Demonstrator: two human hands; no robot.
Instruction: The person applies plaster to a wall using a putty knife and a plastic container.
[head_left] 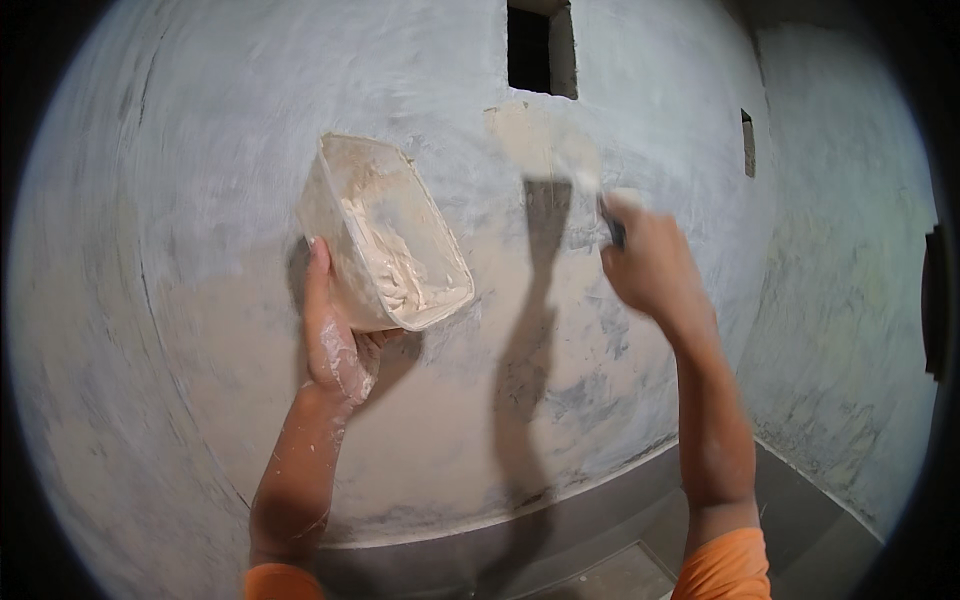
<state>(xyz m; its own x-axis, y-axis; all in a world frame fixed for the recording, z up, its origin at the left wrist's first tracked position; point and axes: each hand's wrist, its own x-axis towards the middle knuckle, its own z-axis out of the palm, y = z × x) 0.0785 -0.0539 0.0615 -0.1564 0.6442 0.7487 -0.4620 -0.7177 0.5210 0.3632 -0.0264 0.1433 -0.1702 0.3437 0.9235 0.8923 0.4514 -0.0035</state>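
Note:
My left hand (340,350) grips a translucent plastic tub (430,310) from below and its left side. The tub is tilted, its opening toward me, with cream paste (395,270) smeared inside; white residue marks the palm and forearm. To the right, my right hand (645,265) is closed round the dark handle of a putty knife (615,220), whose blade is blurred against the wall (200,170). A fresh cream patch (530,135) lies on the wall just up and left of the blade. A shadow of my right hand and arm falls down the wall.
A dark rectangular opening (530,50) is high in the wall, with a narrow one (748,143) farther right. An adjoining wall (840,300) runs along the right, with a dark fixture (935,300) at its far edge. A grey floor or ledge (720,530) runs below.

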